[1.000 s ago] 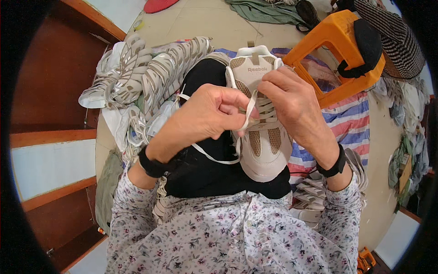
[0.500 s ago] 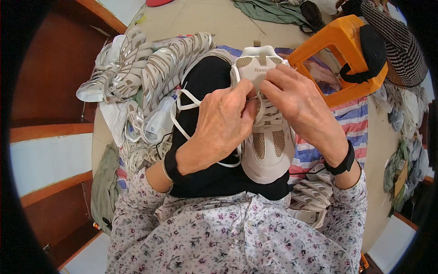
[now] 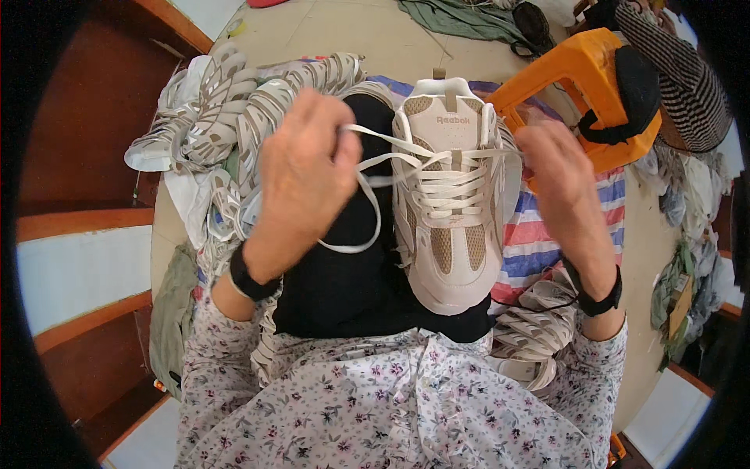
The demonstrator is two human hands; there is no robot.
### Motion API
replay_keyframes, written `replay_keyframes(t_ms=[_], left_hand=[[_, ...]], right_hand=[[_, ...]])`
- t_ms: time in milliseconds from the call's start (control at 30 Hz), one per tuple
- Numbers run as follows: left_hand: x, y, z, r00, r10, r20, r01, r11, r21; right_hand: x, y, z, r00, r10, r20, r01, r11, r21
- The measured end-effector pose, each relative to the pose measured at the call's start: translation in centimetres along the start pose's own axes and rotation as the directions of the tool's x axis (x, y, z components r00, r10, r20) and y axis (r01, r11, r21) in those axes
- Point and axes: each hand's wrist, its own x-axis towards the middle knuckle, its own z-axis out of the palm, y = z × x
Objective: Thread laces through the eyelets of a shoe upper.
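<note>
One beige shoe [image 3: 458, 248] rests upright on your black-clad lap [image 3: 336, 301], toe near, heel far. White lace [image 3: 451, 191] crosses its front, with loose lengths drawn out left and right. Your left hand [image 3: 305, 168], left of the shoe, has thumb and fingers closed on lace. Your right hand [image 3: 566, 184] is blurred; lace reaches its fingertips, but whether they grip it cannot be told. Stacked shoe pieces [image 3: 269, 102] lie far left; an orange frame [image 3: 556, 61] stands far right, beyond a striped sheet [image 3: 531, 234].
</note>
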Motion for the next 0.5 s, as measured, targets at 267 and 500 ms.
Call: replay_keyframes(t_ms=[267, 500], left_hand=[[0.4, -18.4, -11.6, 0.967, -0.127, -0.219, 0.206, 0.897, 0.39], [-4.7, -26.2, -19.3, 0.889, -0.443, 0.117, 0.248, 0.68, 0.69]], right_hand=[[-11.1, 14.7, -6.1, 0.849, 0.49, -0.195, -0.527, 0.805, -0.271], [-7.5, 7.2, -0.9, 0.857, 0.495, -0.141, -0.442, 0.848, 0.292]])
